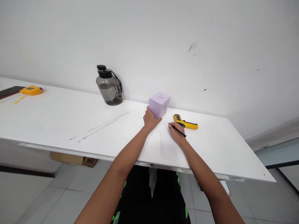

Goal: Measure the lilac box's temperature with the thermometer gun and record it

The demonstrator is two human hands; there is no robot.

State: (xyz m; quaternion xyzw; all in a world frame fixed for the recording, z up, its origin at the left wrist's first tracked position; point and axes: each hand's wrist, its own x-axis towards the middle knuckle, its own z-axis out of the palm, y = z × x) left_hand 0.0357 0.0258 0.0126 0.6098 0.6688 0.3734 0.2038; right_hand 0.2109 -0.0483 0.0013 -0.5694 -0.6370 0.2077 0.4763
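Note:
A pale purple box (157, 107) stands near the back of the white table, and my left hand (150, 119) grips its lower part, thumb at the front corner. In my right hand (177, 131) a black pen (178, 130) is pinched, its tip pointing up and left toward the box. Beneath and left of that hand lies a white sheet of paper (168, 147), hard to tell from the tabletop. A yellow and black infrared thermometer (190, 125) rests just behind my right hand, which hides a bit of it.
A grey see-through water bottle (109, 88) with a black lid stands by the wall. Farther left are an orange tape measure (32, 90) and a dark flat object (11, 91). Dark streaks mark the white table (58, 115). A cardboard box (70, 157) sits below.

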